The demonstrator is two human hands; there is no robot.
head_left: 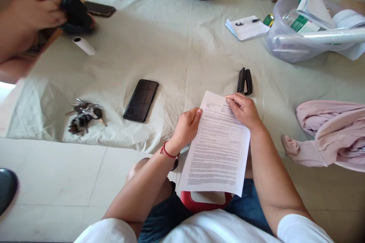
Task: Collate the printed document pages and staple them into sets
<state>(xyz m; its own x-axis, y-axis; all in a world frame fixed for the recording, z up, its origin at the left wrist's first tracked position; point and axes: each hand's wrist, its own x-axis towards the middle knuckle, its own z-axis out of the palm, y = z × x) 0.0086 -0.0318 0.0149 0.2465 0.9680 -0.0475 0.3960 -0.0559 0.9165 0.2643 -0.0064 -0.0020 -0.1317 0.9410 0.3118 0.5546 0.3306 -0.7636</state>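
Paper (215, 155) with printed lines is sloping above the person's lap, and its top part is reaching over the edge of the table cloth (182, 45). The left hand (186, 127) is pinching the left edge, in the upper part. The right hand (243, 110) is pinching near the top right corner, with the thumb lying on the printed side. So each hand is closing on the paper, and the two are standing apart from each other. Whether one sheet or several are lying together, I cannot tell. For holding it well, I think the fingers should be pressing only lightly, so that the edges are not getting creased. Both hands should be pulling evenly, because no hand is supporting the lower end and it could be bending. Just beyond the right hand, a black stapler (244, 81) is lying on the cloth. A phone (141, 100) is lying to the left, and keys (85, 115) are lying farther left.
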